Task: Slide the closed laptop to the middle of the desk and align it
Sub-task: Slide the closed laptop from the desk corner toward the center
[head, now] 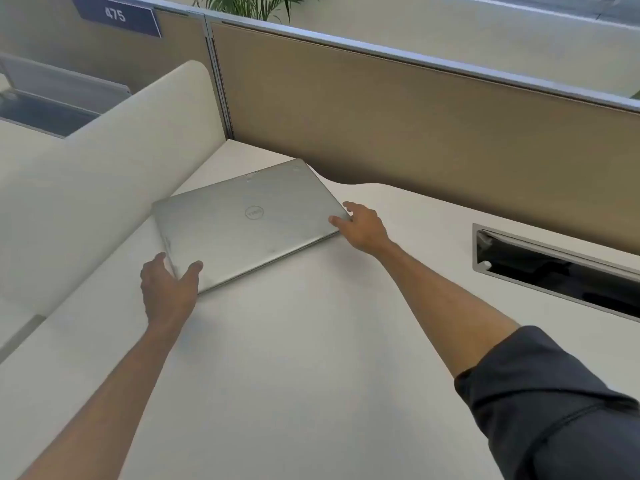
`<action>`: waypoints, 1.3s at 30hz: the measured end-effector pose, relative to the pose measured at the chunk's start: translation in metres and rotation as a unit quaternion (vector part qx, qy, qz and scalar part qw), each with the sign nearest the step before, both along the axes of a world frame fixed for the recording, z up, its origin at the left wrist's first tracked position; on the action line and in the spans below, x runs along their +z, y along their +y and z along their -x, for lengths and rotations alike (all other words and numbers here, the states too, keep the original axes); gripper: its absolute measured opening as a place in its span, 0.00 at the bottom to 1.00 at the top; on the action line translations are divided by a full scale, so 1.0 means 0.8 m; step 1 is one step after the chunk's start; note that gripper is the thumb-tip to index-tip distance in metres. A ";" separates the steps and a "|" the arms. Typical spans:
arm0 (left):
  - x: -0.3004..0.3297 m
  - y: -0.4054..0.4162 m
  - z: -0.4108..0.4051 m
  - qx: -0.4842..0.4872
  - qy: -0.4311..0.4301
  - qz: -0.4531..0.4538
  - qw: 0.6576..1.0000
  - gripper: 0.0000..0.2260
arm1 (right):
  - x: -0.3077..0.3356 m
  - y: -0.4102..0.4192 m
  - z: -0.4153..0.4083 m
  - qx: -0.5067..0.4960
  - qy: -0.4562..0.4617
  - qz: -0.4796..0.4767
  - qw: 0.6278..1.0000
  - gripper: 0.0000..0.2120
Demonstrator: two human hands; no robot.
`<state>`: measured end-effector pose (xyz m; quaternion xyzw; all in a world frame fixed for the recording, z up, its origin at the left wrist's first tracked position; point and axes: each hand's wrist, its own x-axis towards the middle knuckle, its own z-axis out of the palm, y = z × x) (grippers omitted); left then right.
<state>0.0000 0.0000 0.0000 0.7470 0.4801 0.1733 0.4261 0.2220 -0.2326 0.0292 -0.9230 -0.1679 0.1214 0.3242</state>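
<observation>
A closed silver laptop (242, 220) with a round logo on its lid lies flat on the white desk (311, 358), at the far left corner and turned at an angle to the desk's edges. My left hand (168, 289) grips its near left corner, thumb on the lid and fingers around the edge. At the laptop's right corner my right hand (363, 226) holds on, thumb on top and fingers curled along the side.
A white curved side divider (104, 174) stands close on the laptop's left. A tan partition wall (415, 133) runs along the back. On the right, a grey-framed cable slot (554, 271) is cut into the desk.
</observation>
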 end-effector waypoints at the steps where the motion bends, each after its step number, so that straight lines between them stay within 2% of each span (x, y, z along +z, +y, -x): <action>1: -0.001 0.004 -0.002 0.006 -0.003 0.014 1.000 0.33 | 0.000 0.004 -0.003 0.004 -0.002 0.007 1.000 0.24; 4: -0.006 0.015 -0.013 0.017 -0.006 0.070 0.997 0.36 | -0.003 0.014 -0.014 -0.001 -0.007 0.030 1.000 0.26; 8: -0.009 0.024 -0.030 0.031 -0.016 0.094 0.995 0.37 | -0.014 0.024 -0.032 -0.005 -0.004 0.057 0.998 0.26; 12: -0.008 0.031 -0.042 0.090 -0.041 0.128 0.987 0.35 | -0.034 0.033 -0.053 0.009 0.015 0.073 0.997 0.21; 16: -0.007 0.038 -0.052 0.129 -0.066 0.166 0.975 0.34 | -0.050 0.043 -0.065 -0.001 0.007 0.085 0.996 0.24; 20: -0.005 0.040 -0.057 0.139 -0.045 0.154 0.977 0.30 | -0.051 0.049 -0.081 -0.049 0.054 0.074 0.995 0.20; 25: -0.003 0.039 -0.054 0.126 -0.013 0.135 0.983 0.26 | -0.054 0.048 -0.086 -0.096 0.092 0.044 0.990 0.22; 27: -0.006 0.043 -0.053 0.119 0.000 0.143 0.983 0.28 | -0.056 0.047 -0.084 -0.100 0.102 0.044 0.989 0.23; 30: -0.010 0.035 -0.052 0.134 -0.005 0.151 0.979 0.29 | -0.058 0.042 -0.078 -0.105 0.114 0.038 0.987 0.33; 33: -0.013 0.017 -0.048 0.143 -0.008 0.128 0.981 0.25 | -0.062 0.031 -0.069 -0.094 0.106 0.033 0.989 0.33; 37: -0.017 0.010 -0.039 0.168 -0.027 0.137 0.976 0.27 | -0.066 0.017 -0.058 -0.089 0.097 0.020 0.991 0.33; 39: -0.022 0.010 -0.034 0.175 -0.048 0.154 0.971 0.22 | -0.066 0.010 -0.052 -0.093 0.103 0.009 0.990 0.32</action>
